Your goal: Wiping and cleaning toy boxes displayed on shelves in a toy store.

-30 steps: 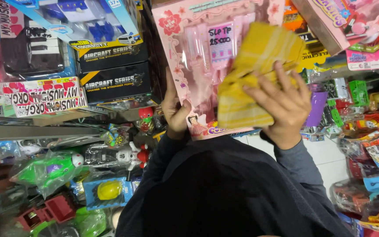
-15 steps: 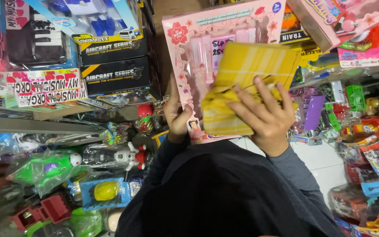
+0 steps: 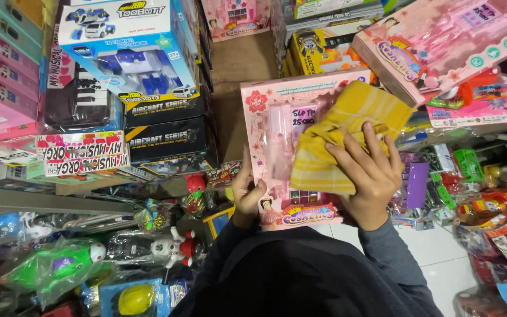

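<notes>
The left hand (image 3: 246, 194) clamped the light, stiff pink toy box (image 3: 277, 141) by its lower edge, while the right hand (image 3: 368, 176) pressed a soft yellow cloth (image 3: 341, 126) against its front.

Left hand (image 3: 246, 194) grips the pink toy box (image 3: 277, 147) by its edge; right hand (image 3: 366, 170) presses a yellow cloth (image 3: 341, 129) against its front

Toy shelves (image 3: 60, 199) crowd the room on every side. Stacked boxes (image 3: 165, 126) fill the upper left: pink ones at the edge, a blue-and-white robot box (image 3: 130, 53) above black ones. Bagged plastic toys (image 3: 54, 267) hang below. A brown back panel (image 3: 244, 64) shows between stacks. White floor tiles (image 3: 441, 258) lie lower right, under even, bright light.
</notes>
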